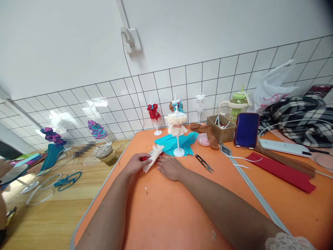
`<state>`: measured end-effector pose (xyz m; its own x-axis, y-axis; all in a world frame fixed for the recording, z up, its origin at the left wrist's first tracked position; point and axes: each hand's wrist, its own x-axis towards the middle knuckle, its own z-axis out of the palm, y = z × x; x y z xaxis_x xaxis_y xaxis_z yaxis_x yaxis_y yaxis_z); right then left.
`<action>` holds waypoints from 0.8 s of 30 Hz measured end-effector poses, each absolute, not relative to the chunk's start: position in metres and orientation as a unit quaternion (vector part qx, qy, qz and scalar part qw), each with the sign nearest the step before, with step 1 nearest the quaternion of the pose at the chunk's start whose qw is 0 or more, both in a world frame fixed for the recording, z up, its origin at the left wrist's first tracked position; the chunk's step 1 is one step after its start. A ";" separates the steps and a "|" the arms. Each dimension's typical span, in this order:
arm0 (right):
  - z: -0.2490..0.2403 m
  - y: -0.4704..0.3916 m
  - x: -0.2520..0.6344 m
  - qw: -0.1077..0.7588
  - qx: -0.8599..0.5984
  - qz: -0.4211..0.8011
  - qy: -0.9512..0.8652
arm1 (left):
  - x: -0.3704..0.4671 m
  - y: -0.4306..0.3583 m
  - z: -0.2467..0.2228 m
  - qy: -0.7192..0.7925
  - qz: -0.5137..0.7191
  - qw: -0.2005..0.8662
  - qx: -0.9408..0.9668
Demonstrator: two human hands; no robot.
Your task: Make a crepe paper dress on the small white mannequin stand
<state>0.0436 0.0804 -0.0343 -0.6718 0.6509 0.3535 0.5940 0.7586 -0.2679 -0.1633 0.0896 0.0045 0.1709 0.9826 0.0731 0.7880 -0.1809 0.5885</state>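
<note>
My left hand (136,163) grips a small cream fabric piece (154,157) together with something red, resting on the orange table (169,211). Just to its right, my right hand (169,166) lies on the table with its fingertips touching the lower end of the cream piece. Right behind both hands sits a turquoise cloth (170,144), on which stands a miniature mannequin in a cream ruffled dress (176,125). Small black thread snips (205,163) lie to the right of my right hand.
More tiny dressed mannequins (154,113) line the tiled wall. A pink dish (203,139), cardboard box (221,127), phone (246,130), red fabric strip (282,172) and white ribbon (240,158) sit to the right. On the left wooden table are a glass jar (107,155) and teal scraps (66,180).
</note>
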 end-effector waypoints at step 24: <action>-0.003 0.039 0.182 0.303 -0.512 0.135 -0.793 | -0.074 0.066 0.016 0.437 0.473 0.434 0.630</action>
